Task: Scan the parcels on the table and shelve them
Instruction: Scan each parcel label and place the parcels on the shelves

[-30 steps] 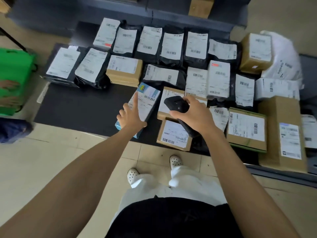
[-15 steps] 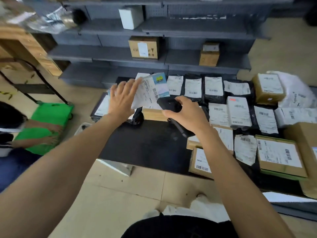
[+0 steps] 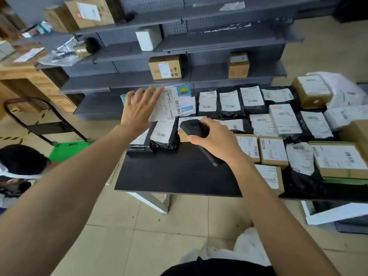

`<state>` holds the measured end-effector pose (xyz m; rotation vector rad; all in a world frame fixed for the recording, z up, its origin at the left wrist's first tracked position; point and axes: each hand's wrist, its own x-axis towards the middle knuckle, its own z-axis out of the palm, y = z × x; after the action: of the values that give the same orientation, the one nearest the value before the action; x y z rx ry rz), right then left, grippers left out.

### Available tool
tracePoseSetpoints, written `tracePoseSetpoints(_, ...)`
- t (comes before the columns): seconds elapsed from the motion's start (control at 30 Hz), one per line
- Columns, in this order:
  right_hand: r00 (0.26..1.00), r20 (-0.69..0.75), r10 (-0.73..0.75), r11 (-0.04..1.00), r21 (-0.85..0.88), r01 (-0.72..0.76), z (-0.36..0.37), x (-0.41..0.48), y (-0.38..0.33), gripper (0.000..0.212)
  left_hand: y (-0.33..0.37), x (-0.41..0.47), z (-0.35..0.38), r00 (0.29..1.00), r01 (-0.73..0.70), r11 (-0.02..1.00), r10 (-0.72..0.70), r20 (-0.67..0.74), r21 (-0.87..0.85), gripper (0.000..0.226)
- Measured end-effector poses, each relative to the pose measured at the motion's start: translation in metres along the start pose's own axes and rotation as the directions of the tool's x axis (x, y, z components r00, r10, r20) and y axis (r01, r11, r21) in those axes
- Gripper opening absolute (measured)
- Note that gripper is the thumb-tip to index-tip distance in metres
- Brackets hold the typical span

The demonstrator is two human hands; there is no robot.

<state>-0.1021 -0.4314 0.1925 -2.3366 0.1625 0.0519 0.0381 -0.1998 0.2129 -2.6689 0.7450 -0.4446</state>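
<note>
**Above the far-left corner of the table: one parcel lifted, scanner beside it**

Your left hand (image 3: 139, 108) holds the blue-and-white parcel (image 3: 176, 102) up off the table (image 3: 175, 172), in front of the lower grey shelves (image 3: 219, 46). The parcel's label faces you. It carries printed lines too small to read and two barcodes. At the parcel's far-right corner is a yellow-green patch whose lower line reads "PORTS". Your four fingers lie spread and nearly straight over the left part of the label. Your thumb is hidden behind the parcel, so the hold reads as a pinch from front and back.

Your right hand (image 3: 215, 142) is curled round the black scanner (image 3: 196, 128). Its head points far and left, just below the lifted parcel, and its handle sticks out on the near side of your hand.

The other parcels (image 3: 276, 124) lie in rows across the far and right parts of the table: black bags and brown boxes, each with a white barcode label whose text cannot be read. A black box (image 3: 139, 149) at the left edge has white lettering on its near side, also illegible.

On the shelves stand a labelled cardboard box (image 3: 165, 67), a smaller brown box (image 3: 238, 65) and a white box (image 3: 149, 37). A green trolley (image 3: 67, 150) and another person (image 3: 20, 166) are at the far left of the scene.
</note>
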Motion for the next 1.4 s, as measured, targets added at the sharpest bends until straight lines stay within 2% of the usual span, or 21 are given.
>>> tracePoseSetpoints(0.37, 0.999, 0.02, 0.028, 1.0, -0.005, -0.027, 0.008, -0.023, 0.0, 0.076, 0.004, -0.029, 0.008, 1.0, -0.008, 1.0, 0.008, -0.004, -0.008, 0.123)
tracePoseSetpoints(0.57, 0.998, 0.051, 0.048, 0.998, -0.031, -0.046, 0.011, -0.029, 0.007, 0.071, 0.012, -0.041, 0.016, 1.0, 0.025, 0.999, -0.025, 0.006, -0.035, 0.131)
tracePoseSetpoints(0.67, 0.997, 0.062, 0.05, 0.998, -0.038, -0.048, 0.013, -0.032, 0.013, 0.069, 0.016, -0.045, 0.022, 0.999, 0.04, 0.998, -0.039, 0.02, -0.052, 0.127)
tracePoseSetpoints(0.9, 0.985, 0.018, 0.173, 0.984, 0.025, -0.174, 0.007, -0.048, 0.036, 0.062, 0.048, -0.044, 0.034, 0.997, 0.065, 0.98, -0.055, 0.054, -0.189, 0.122)
tracePoseSetpoints(1.1, 0.937, -0.07, 0.341, 0.939, 0.081, -0.336, -0.027, -0.078, 0.083, 0.068, 0.124, -0.004, 0.032, 0.996, -0.034, 0.945, 0.059, 0.07, -0.325, 0.124)
tracePoseSetpoints(1.23, 0.881, -0.141, 0.452, 0.892, 0.103, -0.441, -0.058, -0.107, 0.118, 0.073, 0.184, 0.027, 0.011, 0.982, -0.17, 0.909, 0.187, 0.009, -0.382, 0.122)
tracePoseSetpoints(1.4, 0.819, -0.235, 0.524, 0.851, 0.184, -0.491, -0.107, -0.155, 0.162, 0.071, 0.27, 0.059, -0.033, 0.933, -0.354, 0.859, 0.348, -0.086, -0.37, 0.12)
